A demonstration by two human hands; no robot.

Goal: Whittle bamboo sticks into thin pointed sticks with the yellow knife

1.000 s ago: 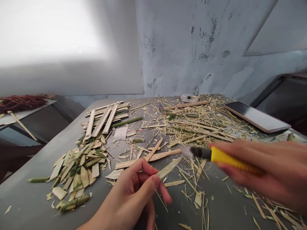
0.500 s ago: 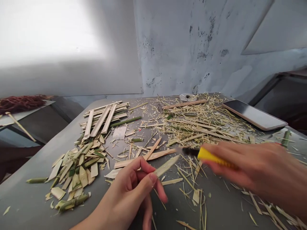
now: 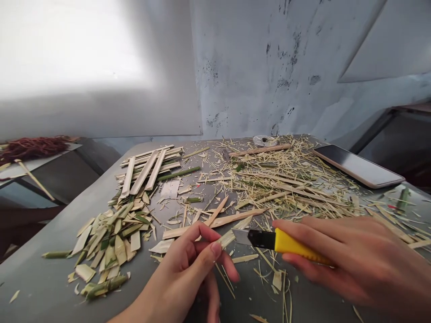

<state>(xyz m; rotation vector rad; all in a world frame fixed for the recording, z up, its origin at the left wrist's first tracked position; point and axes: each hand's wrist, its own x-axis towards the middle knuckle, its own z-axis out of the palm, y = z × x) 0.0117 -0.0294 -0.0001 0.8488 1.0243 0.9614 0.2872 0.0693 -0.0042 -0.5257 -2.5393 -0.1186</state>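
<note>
Between the thumb and fingers of my left hand (image 3: 193, 269) is a pale bamboo strip (image 3: 229, 239), its pointed end angled up to the right. My right hand (image 3: 350, 255) is wrapped round a yellow utility knife (image 3: 296, 246) with a black front. The knife's bare blade (image 3: 241, 236) lies against or just beside the strip's right edge; I cannot tell if it cuts in. Under and beyond the hands, longer pointed bamboo pieces (image 3: 218, 220) rest on the table among thin shavings.
A heap of bamboo chips (image 3: 114, 246) lies left, with stacked flat strips (image 3: 144, 172) behind it. Shavings (image 3: 279, 179) cover the back right, around a hammer (image 3: 259, 150) and a tape roll (image 3: 265, 141). A phone (image 3: 358, 165) lies at the right edge, and the wall (image 3: 242, 89) stands behind.
My right hand has brought the knife down and left, so its blade is now at the bamboo strip. My left hand keeps its hold, nearly in place. The view has shifted slightly.
</note>
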